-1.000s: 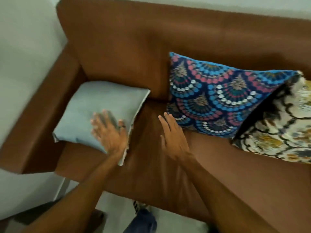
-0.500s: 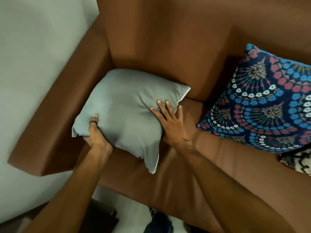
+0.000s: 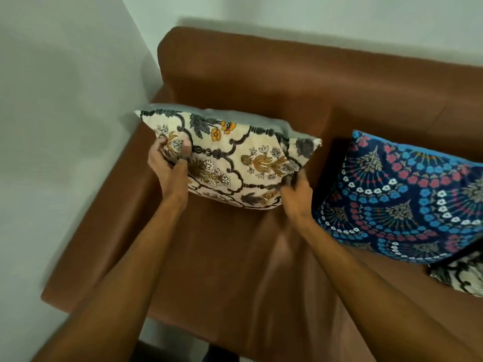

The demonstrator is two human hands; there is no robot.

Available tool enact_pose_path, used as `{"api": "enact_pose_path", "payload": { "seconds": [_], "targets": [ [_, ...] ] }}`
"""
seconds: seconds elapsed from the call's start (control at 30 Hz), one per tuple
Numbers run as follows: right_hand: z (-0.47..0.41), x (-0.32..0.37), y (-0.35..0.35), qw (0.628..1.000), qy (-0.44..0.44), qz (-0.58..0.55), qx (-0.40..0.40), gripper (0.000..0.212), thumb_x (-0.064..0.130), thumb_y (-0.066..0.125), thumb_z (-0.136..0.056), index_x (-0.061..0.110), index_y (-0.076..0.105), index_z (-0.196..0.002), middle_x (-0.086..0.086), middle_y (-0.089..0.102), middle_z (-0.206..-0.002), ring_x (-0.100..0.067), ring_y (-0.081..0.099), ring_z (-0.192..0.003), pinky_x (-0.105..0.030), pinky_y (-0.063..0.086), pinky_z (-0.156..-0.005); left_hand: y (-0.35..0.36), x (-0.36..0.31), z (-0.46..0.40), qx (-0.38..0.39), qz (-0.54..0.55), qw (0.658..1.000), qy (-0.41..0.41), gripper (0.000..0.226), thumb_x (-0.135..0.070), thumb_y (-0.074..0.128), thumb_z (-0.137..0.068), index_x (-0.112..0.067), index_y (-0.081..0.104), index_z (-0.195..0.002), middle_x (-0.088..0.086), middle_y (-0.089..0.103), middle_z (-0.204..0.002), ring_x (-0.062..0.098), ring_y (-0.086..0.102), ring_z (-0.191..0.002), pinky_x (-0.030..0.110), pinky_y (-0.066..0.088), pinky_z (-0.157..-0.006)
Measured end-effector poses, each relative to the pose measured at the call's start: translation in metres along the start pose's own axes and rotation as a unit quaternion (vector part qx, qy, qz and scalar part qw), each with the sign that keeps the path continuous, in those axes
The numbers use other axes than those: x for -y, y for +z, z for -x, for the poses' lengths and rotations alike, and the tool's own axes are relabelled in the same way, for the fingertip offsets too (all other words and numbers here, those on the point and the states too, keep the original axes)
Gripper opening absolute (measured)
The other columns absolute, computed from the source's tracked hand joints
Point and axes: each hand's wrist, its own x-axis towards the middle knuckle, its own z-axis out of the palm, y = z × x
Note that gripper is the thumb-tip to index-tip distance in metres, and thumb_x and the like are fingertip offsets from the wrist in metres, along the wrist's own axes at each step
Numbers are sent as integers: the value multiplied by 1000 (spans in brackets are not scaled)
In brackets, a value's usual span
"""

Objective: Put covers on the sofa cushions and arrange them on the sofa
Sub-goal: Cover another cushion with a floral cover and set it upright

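A cushion with a cream floral front and a grey back (image 3: 235, 160) stands tilted against the backrest in the left corner of the brown sofa (image 3: 339, 82). My left hand (image 3: 170, 165) grips its left edge, thumb on the floral face. My right hand (image 3: 298, 189), blurred, holds its lower right corner. A blue and red patterned cushion (image 3: 402, 199) leans on the backrest just to the right. A second cream floral cushion (image 3: 460, 275) peeks out at the right edge, partly under the blue one.
The sofa's left armrest (image 3: 104, 231) runs along a pale wall (image 3: 65, 113). Bare seat leather (image 3: 235, 270) lies between me and the cushions. Floor shows below the sofa's front edge.
The cushion was lying grey side up on the seat. Both hands took hold of it, turned it over and stood it against the backrest, floral side facing out.
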Motion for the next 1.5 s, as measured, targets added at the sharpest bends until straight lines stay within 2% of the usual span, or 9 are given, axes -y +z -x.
{"api": "enact_pose_path", "payload": {
  "seconds": [0.23,0.37,0.47,0.6,0.7,0.83,0.97,1.1,1.5],
  "targets": [
    [-8,5,13,994,-71,-34,73,59,32,64,-87,60,54,-137,33,62,-142,-8,57,-141,-40,46,-122,6,9,-38,41,-54,995,76,102,-69,75,-83,-25,26,-161,-3,53,-147,7,56,-132,27,47,-113],
    [-14,6,8,996,-15,-36,-75,67,25,47,-85,27,47,-151,43,63,-113,-3,65,-118,-36,45,-103,21,11,-31,-5,-184,979,84,97,-87,59,-75,-46,24,-156,-2,41,-129,22,46,-118,36,41,-96],
    [-9,16,19,990,70,-21,-121,76,27,46,-80,20,41,-156,11,67,-118,-25,63,-118,-38,46,-99,23,30,-31,60,-233,971,4,100,-81,50,-78,-45,11,-163,13,33,-149,39,44,-132,58,41,-111],
    [15,22,33,954,-161,21,-251,61,8,56,-87,29,45,-144,27,54,-143,8,50,-133,-11,36,-116,16,47,-26,78,-171,979,77,93,-81,51,-91,-44,11,-165,11,32,-155,29,45,-139,40,38,-114],
    [23,20,47,941,-231,100,-224,63,23,54,-103,6,38,-162,-20,29,-174,-18,18,-165,-23,17,-131,14,47,-26,82,-129,977,149,81,-69,55,-98,-43,16,-165,5,36,-152,11,43,-140,19,37,-114],
    [18,22,61,928,-207,209,-228,73,42,54,-108,7,32,-168,-35,9,-176,-44,12,-167,-53,24,-131,12,43,-41,100,-141,959,225,78,-61,49,-104,-26,21,-167,6,35,-151,4,41,-142,14,39,-115],
    [7,13,65,840,-261,400,-257,69,51,43,-111,16,34,-169,-30,22,-175,-54,17,-163,-76,14,-128,11,57,-42,89,-325,865,373,78,-63,43,-104,-18,27,-166,33,20,-166,51,30,-152,61,25,-128],
    [16,-24,68,777,-322,504,-196,63,53,40,-111,26,37,-168,-13,34,-176,-42,24,-163,-78,21,-125,1,97,-12,123,-496,730,455,87,-73,35,-102,-20,16,-169,27,14,-172,54,14,-157,70,7,-127],
    [70,-116,46,798,-267,539,-40,71,38,56,-106,37,26,-171,-9,17,-182,-41,18,-167,-71,31,-126,-58,148,33,259,-580,697,333,88,-73,33,-99,-29,4,-170,12,-12,-177,43,-4,-163,66,14,-129]
  ]
}}
